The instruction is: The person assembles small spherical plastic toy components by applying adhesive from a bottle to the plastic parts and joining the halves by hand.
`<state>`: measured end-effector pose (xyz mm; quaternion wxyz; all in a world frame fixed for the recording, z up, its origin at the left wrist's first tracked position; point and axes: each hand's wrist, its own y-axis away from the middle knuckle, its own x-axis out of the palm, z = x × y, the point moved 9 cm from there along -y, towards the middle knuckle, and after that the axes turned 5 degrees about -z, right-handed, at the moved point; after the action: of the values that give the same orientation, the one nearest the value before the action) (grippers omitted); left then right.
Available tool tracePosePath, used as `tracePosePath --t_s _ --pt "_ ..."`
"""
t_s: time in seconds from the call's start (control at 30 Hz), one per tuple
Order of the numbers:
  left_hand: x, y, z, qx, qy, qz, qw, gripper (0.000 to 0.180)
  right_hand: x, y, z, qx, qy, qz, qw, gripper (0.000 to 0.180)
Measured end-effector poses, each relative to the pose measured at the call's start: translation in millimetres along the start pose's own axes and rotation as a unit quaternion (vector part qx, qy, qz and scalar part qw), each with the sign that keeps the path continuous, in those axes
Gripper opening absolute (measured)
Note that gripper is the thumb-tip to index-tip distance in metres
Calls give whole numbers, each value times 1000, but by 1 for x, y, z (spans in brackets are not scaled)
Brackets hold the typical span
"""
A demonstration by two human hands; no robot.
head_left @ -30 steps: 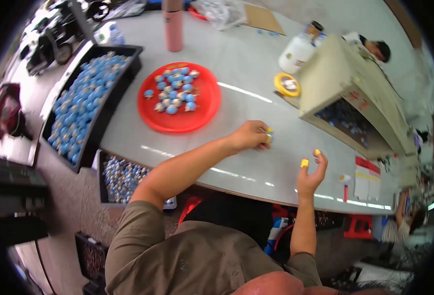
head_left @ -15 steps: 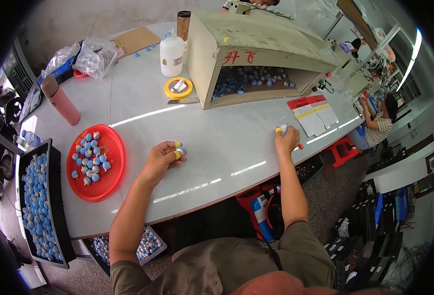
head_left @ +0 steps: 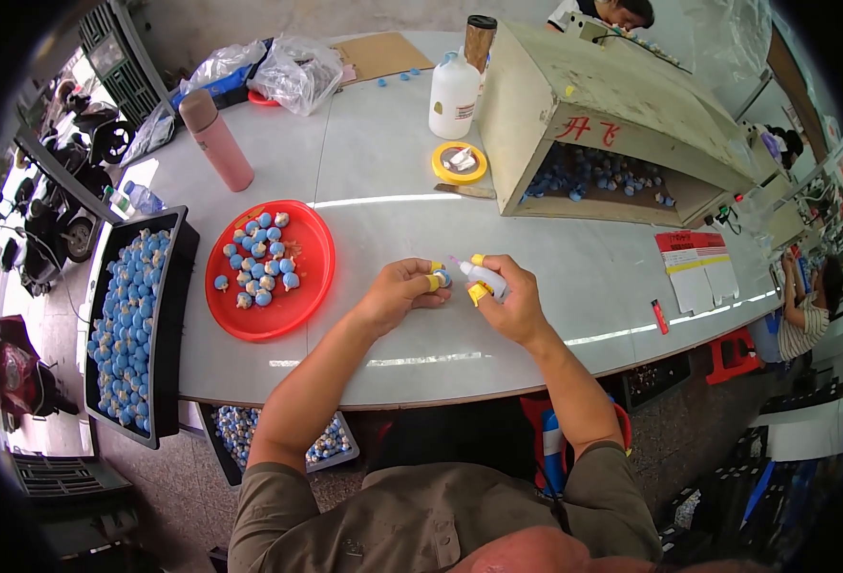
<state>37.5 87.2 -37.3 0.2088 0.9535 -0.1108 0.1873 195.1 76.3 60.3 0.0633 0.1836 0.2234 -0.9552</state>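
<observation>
My left hand (head_left: 400, 298) pinches a small blue ball (head_left: 443, 279) between thumb and forefinger, above the grey table. A small white squeeze bottle (head_left: 491, 281) is gripped in my right hand (head_left: 520, 307), its thin nozzle tipped toward the ball and slightly apart from it. Yellow coverings wrap the thumb and forefinger tips of both hands. Left of my hands, a round red plate (head_left: 293, 310) bears several blue balls with pale parts. Beyond it, a long black tray (head_left: 179, 296) is heaped with similar balls.
A box-like wooden housing (head_left: 622, 76) holding blue pieces stands at the back right. Near it are a white bottle (head_left: 452, 100), a yellow tape roll (head_left: 438, 162) and a flat blade (head_left: 464, 191). A pink flask (head_left: 219, 148) stands back left; a red-topped card (head_left: 689, 250) lies right.
My right hand has come left from beside the card, bringing the squeeze bottle close to the ball. My left hand keeps its pinch. The view has swung left.
</observation>
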Motion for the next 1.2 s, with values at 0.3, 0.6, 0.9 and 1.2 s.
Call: tracePosePath --t_s 0.3,0.6,0.9,1.2 --pt "7 7 -3 12 -46 24 999 32 1 17 2 -155 15 -70 985 23" --pt "12 11 -4 -6 -76 20 997 33 5 16 9 -175 14 -70 982 21" --pt "14 11 -4 4 -73 34 997 36 9 16 7 -192 29 -64 979 23" --pt "5 5 1 -6 -28 -1 1000 33 11 24 23 -293 111 -84 946 24"
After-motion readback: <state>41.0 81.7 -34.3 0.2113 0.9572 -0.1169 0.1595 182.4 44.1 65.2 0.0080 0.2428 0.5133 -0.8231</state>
